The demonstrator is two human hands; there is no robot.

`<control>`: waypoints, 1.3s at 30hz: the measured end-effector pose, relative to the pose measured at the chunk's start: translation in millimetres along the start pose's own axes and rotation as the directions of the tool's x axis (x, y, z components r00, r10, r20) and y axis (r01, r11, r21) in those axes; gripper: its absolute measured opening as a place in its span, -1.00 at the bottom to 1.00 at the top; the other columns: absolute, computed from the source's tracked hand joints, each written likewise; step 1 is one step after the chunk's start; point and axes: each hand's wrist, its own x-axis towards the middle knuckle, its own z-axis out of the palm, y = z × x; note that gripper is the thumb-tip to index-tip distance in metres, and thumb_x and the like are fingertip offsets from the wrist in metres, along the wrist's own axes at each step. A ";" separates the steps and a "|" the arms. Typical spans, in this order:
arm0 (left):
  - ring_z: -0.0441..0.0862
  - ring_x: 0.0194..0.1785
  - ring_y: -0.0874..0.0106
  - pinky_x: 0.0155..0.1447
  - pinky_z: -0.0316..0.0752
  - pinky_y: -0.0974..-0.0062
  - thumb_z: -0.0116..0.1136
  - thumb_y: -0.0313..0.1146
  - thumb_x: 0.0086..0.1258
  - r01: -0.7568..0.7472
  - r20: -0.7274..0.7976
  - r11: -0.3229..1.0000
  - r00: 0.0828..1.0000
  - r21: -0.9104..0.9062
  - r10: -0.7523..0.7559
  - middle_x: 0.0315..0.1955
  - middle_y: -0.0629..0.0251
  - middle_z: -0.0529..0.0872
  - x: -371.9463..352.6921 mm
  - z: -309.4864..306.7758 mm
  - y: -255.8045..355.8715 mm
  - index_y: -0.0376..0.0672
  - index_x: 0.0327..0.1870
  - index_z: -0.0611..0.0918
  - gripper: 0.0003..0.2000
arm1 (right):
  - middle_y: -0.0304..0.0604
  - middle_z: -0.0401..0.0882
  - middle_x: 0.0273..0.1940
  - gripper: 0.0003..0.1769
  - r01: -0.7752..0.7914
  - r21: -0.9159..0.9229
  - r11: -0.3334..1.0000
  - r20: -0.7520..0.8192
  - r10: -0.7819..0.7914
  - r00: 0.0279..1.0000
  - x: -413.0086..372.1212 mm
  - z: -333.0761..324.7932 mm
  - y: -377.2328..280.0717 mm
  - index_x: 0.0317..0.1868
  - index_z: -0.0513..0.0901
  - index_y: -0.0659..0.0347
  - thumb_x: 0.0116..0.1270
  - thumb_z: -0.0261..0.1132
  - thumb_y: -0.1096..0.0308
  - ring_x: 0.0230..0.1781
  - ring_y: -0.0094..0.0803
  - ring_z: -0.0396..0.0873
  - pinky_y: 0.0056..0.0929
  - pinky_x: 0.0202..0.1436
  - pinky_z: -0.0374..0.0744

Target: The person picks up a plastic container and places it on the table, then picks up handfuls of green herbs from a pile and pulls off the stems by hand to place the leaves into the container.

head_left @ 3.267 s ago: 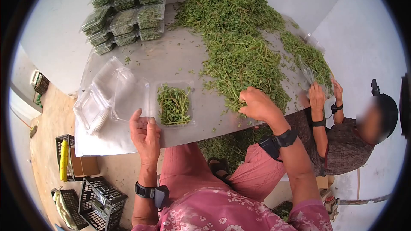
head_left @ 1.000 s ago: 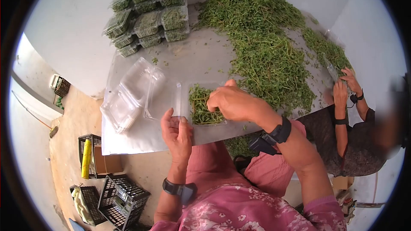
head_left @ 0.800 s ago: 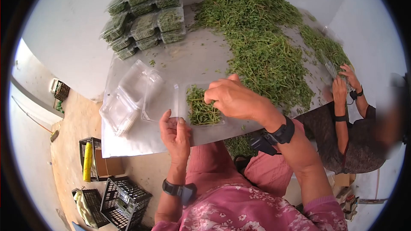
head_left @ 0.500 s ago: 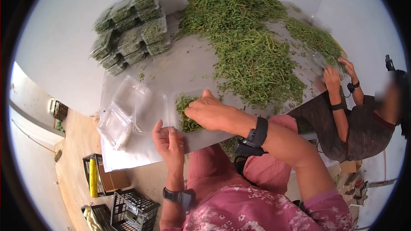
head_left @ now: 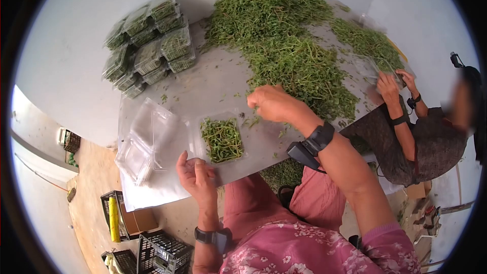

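A clear plastic clamshell container [head_left: 244, 148] lies open on the table in front of me, its base holding leafy green stems [head_left: 222, 139]. My left hand [head_left: 198, 176] is at the table's front edge beside the container, palm up, fingers loosely curled and apart, with nothing in them. Beyond the container, at the near left side of the large heap of green stems [head_left: 299, 61], is my right hand [head_left: 276, 103]. Its fingers are bent together and pointing down; whatever may be between them is hidden.
Nested empty clamshells [head_left: 136, 160] lie at the table's left. Filled, closed clamshells [head_left: 148, 57] are stacked at the back left. On the right a co-worker's hands [head_left: 389, 89] handle a clear container near a smaller heap of greens [head_left: 362, 40]. Black crates [head_left: 161, 253] stand on the floor.
My right hand has lifted off the greens in the container and moved right and away from me to the heap, uncovering the container's contents. My left hand has barely moved.
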 end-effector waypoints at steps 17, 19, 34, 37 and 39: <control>0.44 -0.52 0.61 -0.49 0.36 0.69 0.00 -0.52 0.44 -0.026 0.020 0.999 0.999 0.034 0.025 -0.39 0.27 0.52 0.2 -0.3 1.1 -0.39 0.21 0.30 -0.64 | 0.09 0.56 -0.38 -0.89 0.031 -0.040 0.999 0.060 -0.028 0.998 -6.1 10.2 -3.4 -0.33 0.57 0.34 0.13 0.14 0.54 -0.35 0.00 0.58 -0.13 -0.28 0.52; 0.44 -0.53 0.61 -0.48 0.36 0.69 0.00 -0.52 0.43 -0.022 0.021 0.999 1.000 0.037 0.021 -0.38 0.27 0.53 -0.3 0.6 2.3 -0.39 0.21 0.30 -0.64 | 0.09 0.61 -0.37 -0.86 0.053 0.083 0.995 -0.057 -0.048 0.997 -11.5 -6.2 -0.9 -0.29 0.60 0.36 0.15 0.15 0.52 -0.35 -0.01 0.63 -0.15 -0.28 0.57; 0.41 -0.55 0.61 -0.49 0.35 0.69 -0.01 -0.52 0.42 -0.016 -0.036 1.000 0.999 0.017 0.017 -0.42 0.28 0.52 -1.4 3.4 2.5 -0.39 0.19 0.33 -0.65 | 0.00 0.65 -0.10 -0.62 0.174 0.249 0.953 -0.234 -0.115 0.965 -6.6 -2.9 4.7 0.07 0.52 0.32 0.24 0.26 0.43 -0.20 -0.20 0.67 -0.32 -0.11 0.61; 0.42 -0.54 0.61 -0.49 0.35 0.69 -0.01 -0.52 0.42 -0.021 -0.051 1.000 0.998 0.011 0.021 -0.41 0.28 0.52 -0.8 2.3 0.6 -0.38 0.19 0.32 -0.65 | 0.00 0.55 0.03 -0.60 0.215 0.044 0.976 -0.208 -0.202 0.957 -0.3 24.5 6.3 0.09 0.49 0.32 0.24 0.24 0.42 0.02 -0.13 0.55 -0.22 0.09 0.51; 0.46 -0.51 0.59 -0.49 0.38 0.68 -0.04 -0.54 0.42 -0.024 -0.043 0.999 0.999 0.031 0.025 -0.38 0.27 0.52 -0.5 -1.1 -0.9 -0.38 0.21 0.30 -0.64 | -0.01 0.47 0.09 -0.61 0.228 -0.048 0.972 -0.141 -0.233 0.962 1.0 38.4 -8.9 0.08 0.48 0.32 0.24 0.25 0.39 0.16 -0.13 0.44 -0.16 0.21 0.40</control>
